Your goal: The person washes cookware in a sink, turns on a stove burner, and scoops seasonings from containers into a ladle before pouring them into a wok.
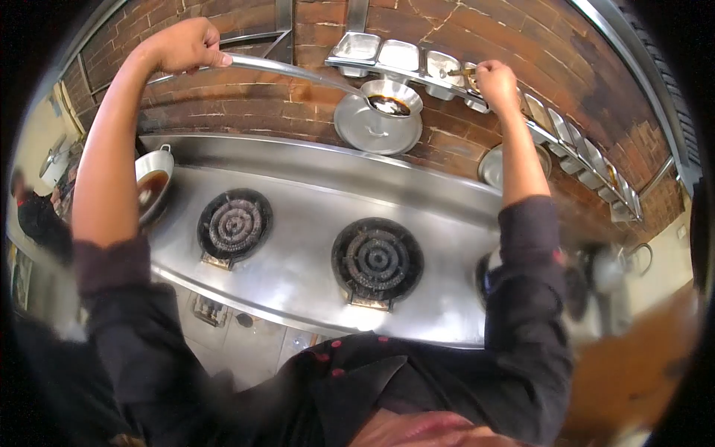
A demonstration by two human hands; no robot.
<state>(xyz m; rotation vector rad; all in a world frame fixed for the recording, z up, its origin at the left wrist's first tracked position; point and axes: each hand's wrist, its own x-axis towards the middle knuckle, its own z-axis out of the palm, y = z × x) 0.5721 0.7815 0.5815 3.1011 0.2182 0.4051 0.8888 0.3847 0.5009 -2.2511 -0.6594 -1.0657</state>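
My left hand (190, 46), raised at the upper left, is closed around the long metal handle of a ladle (298, 72). The ladle's bowl (402, 91) hangs level in front of the brick wall, holding dark brown liquid with something white in it. At the upper right, my right hand (497, 83) is raised to the row of metal containers with its fingers pinched. A small spoon-like utensil (456, 73) sticks out from those fingers over a container (441, 65); its exact kind is hard to make out.
Below is a steel stove top (298, 223) with a left burner (236, 226) and a middle burner (377, 257). A pan of brown liquid (154, 182) stands at the left. Round metal lids (372, 135) lean against the wall. Another person (45, 220) is at far left.
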